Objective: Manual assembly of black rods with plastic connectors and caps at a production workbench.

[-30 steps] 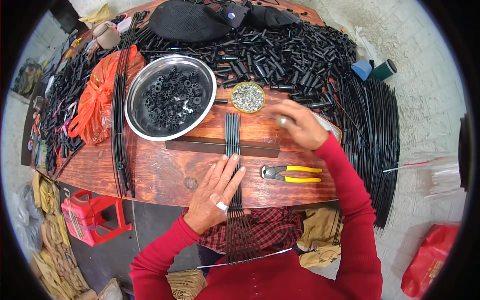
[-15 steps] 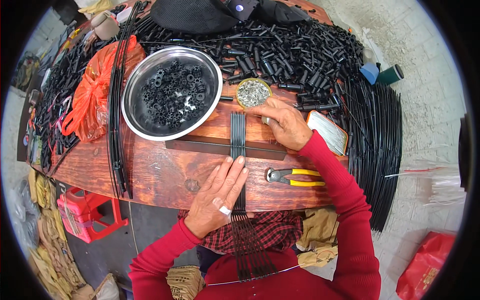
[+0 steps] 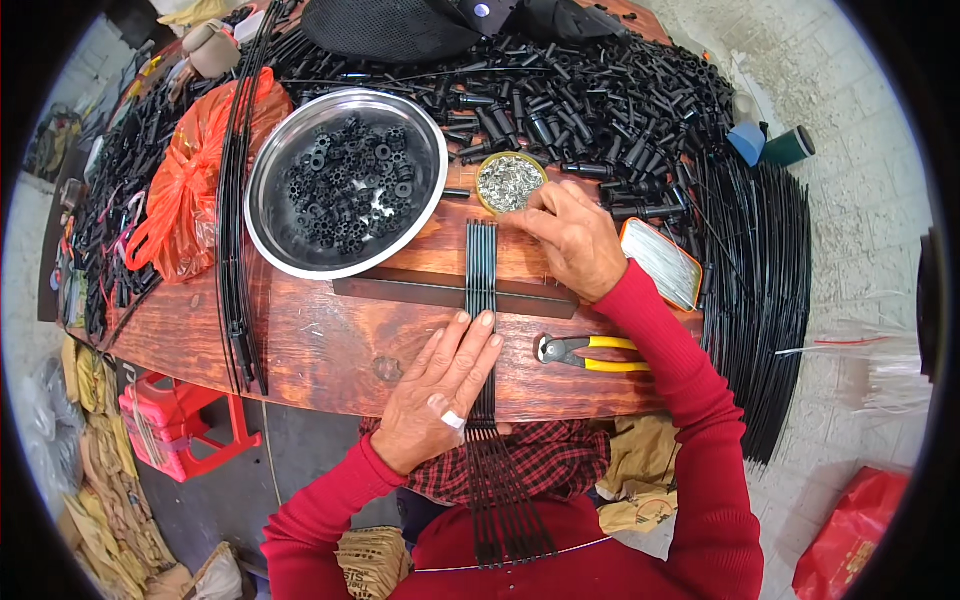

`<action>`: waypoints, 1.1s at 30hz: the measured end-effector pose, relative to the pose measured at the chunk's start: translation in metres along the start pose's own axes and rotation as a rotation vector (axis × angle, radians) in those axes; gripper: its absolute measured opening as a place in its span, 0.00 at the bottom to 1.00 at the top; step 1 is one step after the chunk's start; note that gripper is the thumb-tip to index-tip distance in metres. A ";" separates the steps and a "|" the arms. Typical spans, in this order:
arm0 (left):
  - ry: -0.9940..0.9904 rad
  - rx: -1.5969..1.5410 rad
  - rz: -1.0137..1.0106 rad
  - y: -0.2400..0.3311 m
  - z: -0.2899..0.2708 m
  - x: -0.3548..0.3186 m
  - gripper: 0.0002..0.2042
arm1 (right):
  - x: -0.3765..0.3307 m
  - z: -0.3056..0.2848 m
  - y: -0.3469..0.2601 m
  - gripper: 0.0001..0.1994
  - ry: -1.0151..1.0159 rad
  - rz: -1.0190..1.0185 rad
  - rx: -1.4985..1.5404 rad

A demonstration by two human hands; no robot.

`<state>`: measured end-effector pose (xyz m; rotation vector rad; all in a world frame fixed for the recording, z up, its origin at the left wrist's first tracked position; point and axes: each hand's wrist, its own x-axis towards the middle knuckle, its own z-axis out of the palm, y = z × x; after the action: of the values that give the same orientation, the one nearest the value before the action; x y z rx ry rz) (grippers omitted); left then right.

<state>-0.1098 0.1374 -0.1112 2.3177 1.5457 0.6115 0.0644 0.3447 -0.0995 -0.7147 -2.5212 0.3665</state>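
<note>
A row of thin black rods (image 3: 481, 250) runs toward me across a dark bar (image 3: 400, 287) on the table, fanning out over my lap. My left hand (image 3: 432, 395), with white tape on a finger, lies on the rods with its fingers stretched flat. Beyond the bar, my right hand (image 3: 575, 245) has thumb and forefinger pinched together near the rods' far ends; whatever they hold is too small to make out. Close beside it stands a round dish with a yellow rim (image 3: 483, 200), full of small silvery metal pieces (image 3: 512, 182).
A steel basin (image 3: 444, 165) of black ring-shaped parts stands left of the dish. Yellow-handled pincers (image 3: 590, 353) lie beneath my right forearm, near an orange-rimmed tray of fine pins (image 3: 660, 265). Black tubes (image 3: 600, 110) heap the back; long rods (image 3: 755, 300) hang over the right edge.
My right hand has shifted slightly at the rods' far ends, its fingers more bent and still pinched. The left hand stays pressed on the rods. The whole view has moved a little.
</note>
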 end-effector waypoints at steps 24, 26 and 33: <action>-0.022 0.066 0.007 -0.003 0.005 -0.002 0.36 | -0.001 0.020 -0.007 0.08 0.136 0.054 0.049; 0.017 -0.005 0.003 -0.003 0.006 -0.002 0.33 | -0.002 0.022 -0.006 0.08 0.116 0.094 0.137; 0.039 -0.043 0.019 -0.006 0.010 -0.002 0.47 | 0.002 0.024 -0.010 0.10 0.116 0.136 0.213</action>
<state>-0.1101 0.1379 -0.1224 2.3043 1.5139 0.6912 0.0463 0.3344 -0.1148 -0.8002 -2.2889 0.6131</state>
